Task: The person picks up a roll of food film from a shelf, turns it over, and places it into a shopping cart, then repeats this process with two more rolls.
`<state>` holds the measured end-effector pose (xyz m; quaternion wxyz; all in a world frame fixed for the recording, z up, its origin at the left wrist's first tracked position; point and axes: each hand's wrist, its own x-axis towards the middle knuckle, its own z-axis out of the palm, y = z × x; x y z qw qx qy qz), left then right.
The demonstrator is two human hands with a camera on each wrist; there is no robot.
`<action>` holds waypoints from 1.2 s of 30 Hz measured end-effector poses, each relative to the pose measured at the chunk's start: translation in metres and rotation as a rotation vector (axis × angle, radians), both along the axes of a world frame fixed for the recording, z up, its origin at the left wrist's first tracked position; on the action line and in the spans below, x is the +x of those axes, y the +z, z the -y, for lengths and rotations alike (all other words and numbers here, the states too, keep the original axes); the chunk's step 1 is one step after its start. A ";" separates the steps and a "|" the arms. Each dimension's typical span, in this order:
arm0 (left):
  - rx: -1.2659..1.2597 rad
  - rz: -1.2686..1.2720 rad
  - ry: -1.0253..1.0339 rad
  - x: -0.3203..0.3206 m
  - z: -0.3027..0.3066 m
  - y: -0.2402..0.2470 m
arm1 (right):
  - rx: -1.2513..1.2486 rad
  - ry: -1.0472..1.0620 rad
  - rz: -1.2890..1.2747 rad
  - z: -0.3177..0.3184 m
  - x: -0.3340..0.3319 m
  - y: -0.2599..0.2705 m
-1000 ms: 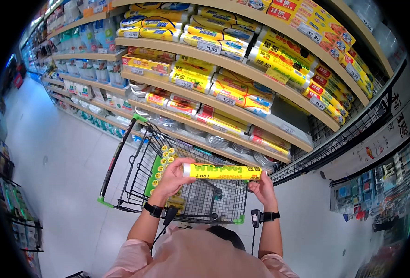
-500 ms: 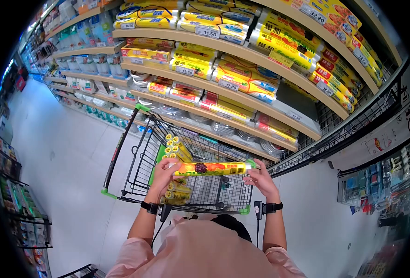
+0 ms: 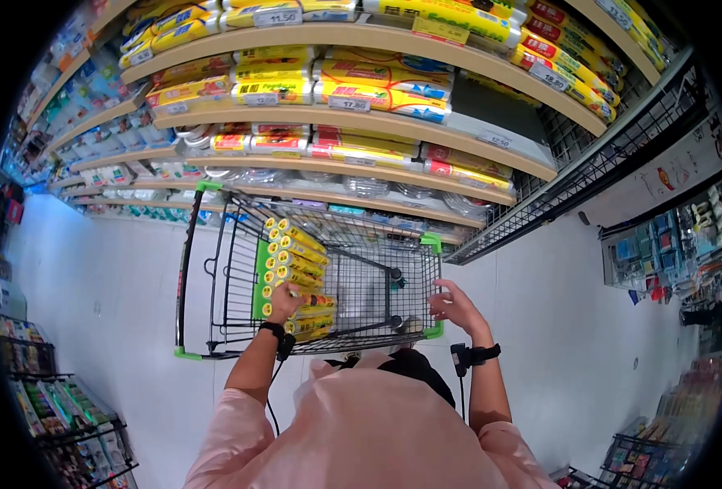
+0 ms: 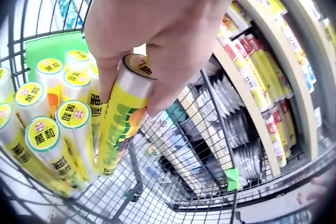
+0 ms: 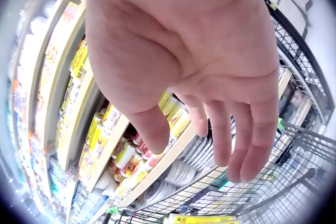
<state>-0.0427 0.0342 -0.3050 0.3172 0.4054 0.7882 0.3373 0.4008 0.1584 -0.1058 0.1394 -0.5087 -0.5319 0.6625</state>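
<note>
My left hand [image 3: 284,303] is over the handle end of a wire shopping cart [image 3: 432,243]. It pinches a yellow roll of food film [image 4: 126,113] near its white upper end, as the left wrist view shows. In that view the roll points down into the cart, beside several similar film rolls [image 4: 44,137] with round yellow end labels. These rolls stand packed against a green panel [image 3: 260,281]. My right hand [image 3: 457,306] hovers near the cart's other end, holding nothing, its fingers loosely extended in the right wrist view.
Shelves [image 3: 426,122] stocked with yellow film rolls and price tags rise along the cart's far side. Stacked clear plastic containers [image 3: 366,187] fill a low shelf. A black wire rack [image 3: 532,191] borders the shelving at right. Pale floor [image 3: 132,269] surrounds the cart.
The roll, earlier held level between both hands, has gone down into the cart with the left hand. My right hand has let go of it. The shelves sit higher in the head view.
</note>
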 end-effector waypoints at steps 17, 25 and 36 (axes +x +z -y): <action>-0.285 -0.454 -0.080 0.022 -0.011 0.007 | 0.059 -0.016 0.079 0.010 0.018 0.011; 0.351 -0.296 -0.230 0.117 -0.111 0.156 | 0.399 -0.079 -0.018 -0.029 0.027 0.002; 0.692 -0.158 -0.523 0.247 -0.266 0.311 | 0.620 -0.420 -0.074 -0.115 0.059 0.018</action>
